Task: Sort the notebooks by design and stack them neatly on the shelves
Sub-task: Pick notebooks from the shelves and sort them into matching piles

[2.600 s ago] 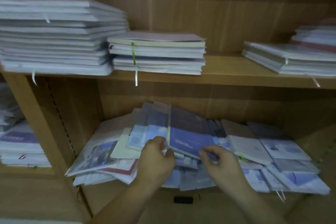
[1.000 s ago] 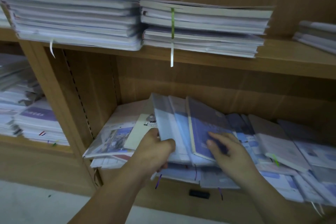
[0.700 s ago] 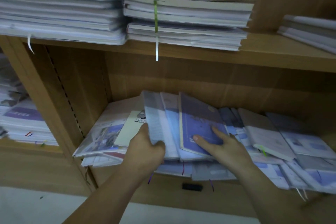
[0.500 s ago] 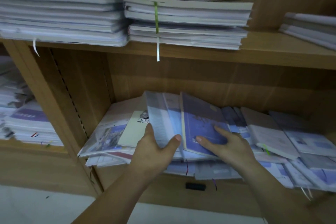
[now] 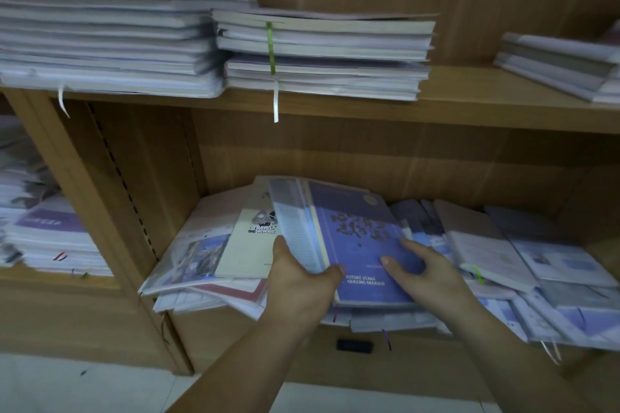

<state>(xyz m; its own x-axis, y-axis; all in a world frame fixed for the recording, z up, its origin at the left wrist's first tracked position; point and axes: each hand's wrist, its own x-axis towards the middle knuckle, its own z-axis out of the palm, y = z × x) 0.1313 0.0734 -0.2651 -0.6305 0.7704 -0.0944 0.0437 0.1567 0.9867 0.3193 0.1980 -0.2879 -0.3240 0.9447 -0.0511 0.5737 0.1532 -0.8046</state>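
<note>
Notebooks [image 5: 536, 265] sit in a slumped heap on the lower shelf [image 5: 412, 340]; step looks like pulling one design: left hand [image 5: 298, 285] grips the left edge of a tilted bundle [image 5: 298, 228] topped by the purple notebook [image 5: 362, 245], right hand [image 5: 431, 275] lies flat-fingered on its cover. Next likely needs squaring edges, then lifting to an upper-shelf stack [image 5: 322, 54]; covers look thin, glossy, with ribbon markers [image 5: 270, 47].

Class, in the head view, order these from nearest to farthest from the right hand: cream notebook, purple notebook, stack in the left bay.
1. Purple notebook, under the right hand.
2. Cream notebook, beyond the left hand.
3. Left-bay stack, far left.
</note>
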